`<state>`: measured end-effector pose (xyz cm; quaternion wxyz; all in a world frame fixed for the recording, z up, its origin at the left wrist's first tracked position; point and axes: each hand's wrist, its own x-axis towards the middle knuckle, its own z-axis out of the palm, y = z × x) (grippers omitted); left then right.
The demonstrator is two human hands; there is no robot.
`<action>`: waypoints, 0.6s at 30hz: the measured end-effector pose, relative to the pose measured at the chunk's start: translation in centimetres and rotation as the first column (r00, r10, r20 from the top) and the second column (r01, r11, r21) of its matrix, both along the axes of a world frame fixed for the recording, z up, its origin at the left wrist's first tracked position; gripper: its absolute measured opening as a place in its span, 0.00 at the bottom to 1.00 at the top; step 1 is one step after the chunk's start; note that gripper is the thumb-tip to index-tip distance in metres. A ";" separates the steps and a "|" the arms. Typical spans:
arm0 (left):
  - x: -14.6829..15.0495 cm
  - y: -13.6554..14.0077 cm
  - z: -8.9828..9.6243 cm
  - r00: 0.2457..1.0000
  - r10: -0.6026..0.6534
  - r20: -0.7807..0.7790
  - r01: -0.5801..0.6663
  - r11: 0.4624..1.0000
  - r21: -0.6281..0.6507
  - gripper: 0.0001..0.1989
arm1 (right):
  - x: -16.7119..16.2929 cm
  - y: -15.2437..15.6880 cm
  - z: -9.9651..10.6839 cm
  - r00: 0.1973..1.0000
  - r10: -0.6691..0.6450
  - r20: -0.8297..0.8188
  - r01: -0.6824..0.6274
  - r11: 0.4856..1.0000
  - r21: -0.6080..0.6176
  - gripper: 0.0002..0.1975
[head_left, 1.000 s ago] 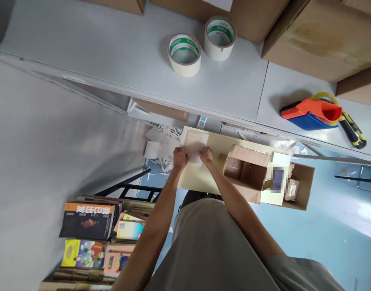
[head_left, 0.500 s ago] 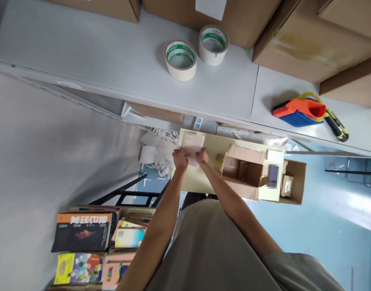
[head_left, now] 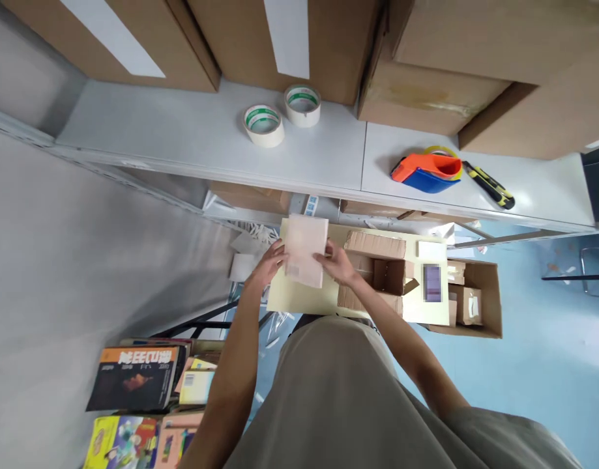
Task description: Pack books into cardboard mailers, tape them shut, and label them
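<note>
A flat, pale pinkish-white rectangular packet [head_left: 306, 244], seemingly a book in a translucent wrap, is over the left part of a cream-coloured board [head_left: 279, 296]. My right hand [head_left: 337, 262] grips its right edge, thumb on top and fingers at the side. At the left edge is my left hand [head_left: 268, 264], its fingers apart; the tips are close to the packet, and whether they touch it I cannot tell. Just right of my right hand stands an open cardboard box [head_left: 375, 244] with its flaps out.
Tape rolls [head_left: 264, 127], an orange-blue tape dispenser [head_left: 426, 172] and a yellow-black cutter [head_left: 489, 185] lie on the grey shelf [head_left: 182, 140] ahead, before large cartons [head_left: 279, 45]. A carton of small boxes [head_left: 492, 306] is at right; stacked books [head_left: 133, 378] are lower left.
The packet has come up and turned more upright between my hands. My left hand has loosened and shifted left, while my right hand now pinches the right edge. The view has tilted up.
</note>
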<state>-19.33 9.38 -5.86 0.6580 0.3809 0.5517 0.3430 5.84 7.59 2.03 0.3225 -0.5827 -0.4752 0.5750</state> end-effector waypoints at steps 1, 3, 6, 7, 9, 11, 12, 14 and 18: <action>0.3 0.4 1.5 0.997 -0.055 0.056 0.054 0.999 0.006 0.34 | 1.8 -0.9 0.9 0.990 -0.024 -0.140 0.028 0.999 0.024 0.18; 1.7 1.5 4.6 0.960 -0.229 0.159 0.229 0.973 0.021 0.36 | 5.0 -2.8 2.4 0.950 -0.082 -0.301 0.099 0.994 0.040 0.23; 5.8 2.8 8.6 0.868 -0.450 0.208 0.446 0.892 0.069 0.40 | 8.5 -5.4 3.6 0.915 -0.197 -0.353 0.218 0.976 0.020 0.26; 7.5 3.1 9.7 0.861 -0.480 0.168 0.471 0.877 0.091 0.39 | 9.4 -6.0 3.7 0.905 -0.234 -0.356 0.253 0.967 0.007 0.27; 10.8 3.3 11.5 0.872 -0.488 0.048 0.478 0.867 0.140 0.37 | 10.9 -7.1 3.6 0.884 -0.292 -0.366 0.308 0.951 -0.015 0.28; 13.6 3.4 13.0 0.877 -0.478 -0.051 0.478 0.855 0.201 0.34 | 12.4 -7.7 3.2 0.876 -0.312 -0.368 0.333 0.943 -0.008 0.28; 14.8 3.5 13.7 0.874 -0.478 -0.089 0.485 0.841 0.238 0.33 | 13.3 -7.9 3.1 0.879 -0.313 -0.360 0.339 0.941 0.011 0.29; 16.7 3.4 14.8 0.859 -0.476 -0.188 0.512 0.800 0.315 0.29 | 15.4 -8.2 2.9 0.897 -0.308 -0.317 0.346 0.936 0.070 0.32; 19.7 3.1 16.4 0.799 -0.410 -0.440 0.585 0.698 0.413 0.19 | 20.6 -8.9 2.7 0.924 -0.347 -0.158 0.374 0.907 0.194 0.42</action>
